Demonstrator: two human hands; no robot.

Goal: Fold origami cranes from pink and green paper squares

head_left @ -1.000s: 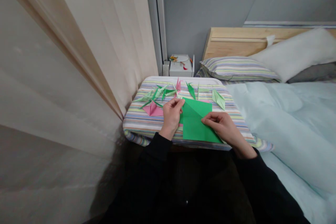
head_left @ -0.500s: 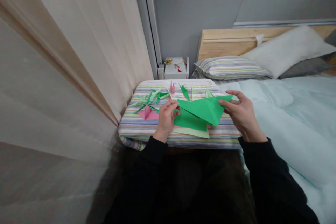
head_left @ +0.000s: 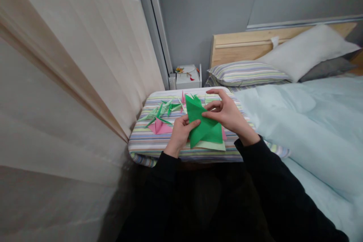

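Note:
Between my hands is a folded green paper, held above the table. My left hand pinches its left edge, thumb on top. My right hand is at its upper right side, with thumb and a finger closed at the paper and the index finger raised. Below lie a flat green sheet, a pale green sheet and a bit of pink paper. A pink folded paper and several green folded cranes rest to the left.
The small table has a striped cloth. A beige curtain hangs at left. Behind stands a white cabinet with small items on it. To the right is a bed with a pale blue quilt and pillows.
The green paper has turned to stand more upright and moved left. My right hand has moved left from its right tip. My left hand still grips it, and the view has shifted slightly.

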